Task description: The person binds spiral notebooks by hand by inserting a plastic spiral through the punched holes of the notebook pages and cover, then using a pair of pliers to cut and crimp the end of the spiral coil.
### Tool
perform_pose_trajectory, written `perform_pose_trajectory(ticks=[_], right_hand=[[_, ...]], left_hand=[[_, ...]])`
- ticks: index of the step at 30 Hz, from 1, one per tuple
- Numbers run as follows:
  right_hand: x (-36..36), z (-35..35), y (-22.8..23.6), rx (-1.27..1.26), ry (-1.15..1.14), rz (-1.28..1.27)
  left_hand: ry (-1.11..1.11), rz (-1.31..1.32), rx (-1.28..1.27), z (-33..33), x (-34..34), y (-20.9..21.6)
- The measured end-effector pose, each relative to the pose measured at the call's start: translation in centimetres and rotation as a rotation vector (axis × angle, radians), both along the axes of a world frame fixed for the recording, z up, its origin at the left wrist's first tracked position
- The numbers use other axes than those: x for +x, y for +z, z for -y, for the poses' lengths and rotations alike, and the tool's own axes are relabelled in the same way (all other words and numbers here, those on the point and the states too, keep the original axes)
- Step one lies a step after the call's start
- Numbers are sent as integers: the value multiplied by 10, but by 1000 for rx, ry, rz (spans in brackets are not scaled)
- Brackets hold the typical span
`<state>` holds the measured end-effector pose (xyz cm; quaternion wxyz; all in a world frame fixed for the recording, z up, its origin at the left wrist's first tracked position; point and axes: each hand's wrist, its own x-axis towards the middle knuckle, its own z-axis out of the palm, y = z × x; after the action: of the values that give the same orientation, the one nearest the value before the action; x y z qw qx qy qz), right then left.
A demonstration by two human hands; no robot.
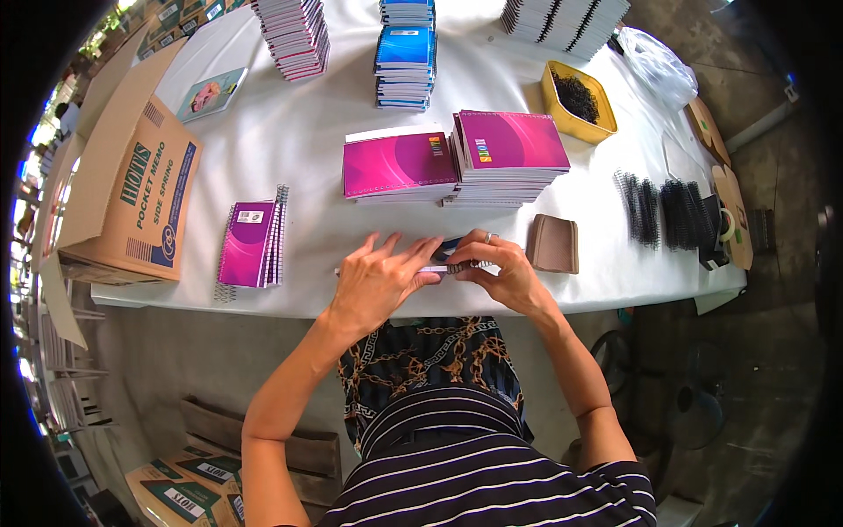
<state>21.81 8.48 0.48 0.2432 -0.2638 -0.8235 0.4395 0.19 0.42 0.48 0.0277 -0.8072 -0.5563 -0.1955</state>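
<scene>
At the table's near edge, a thin notepad [432, 270] stands on edge between my hands, a dark spiral coil along its right end. My left hand [373, 279] grips its left part, thumb on the near side and fingers stretched over the far side. At the coil end, the fingertips of my right hand [502, 270] pinch the notepad. A dark blue object [450, 245] lies just behind my fingers, mostly hidden. Beyond the hands stand two stacks of pink-purple notepad covers and pages, a left stack [399, 167] and a right stack [512, 145].
Purple spiral notepads [248, 246] lie left, beside an open cardboard box [132, 189]. A brown block [553, 244] sits right of my hand. Farther right are a yellow tub [595, 127] of black coils and bundles of black coils [663, 213]. Blue notepads [405, 66] are stacked behind.
</scene>
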Motion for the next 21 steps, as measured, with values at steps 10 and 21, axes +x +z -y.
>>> perform_pose_trajectory(ticks=[10, 21], right_hand=[[-3, 15, 20, 355, -38, 320], [-7, 21, 32, 468, -20, 323]], left_hand=[[19, 77, -9, 4, 7, 1], [67, 197, -249, 6, 12, 11]])
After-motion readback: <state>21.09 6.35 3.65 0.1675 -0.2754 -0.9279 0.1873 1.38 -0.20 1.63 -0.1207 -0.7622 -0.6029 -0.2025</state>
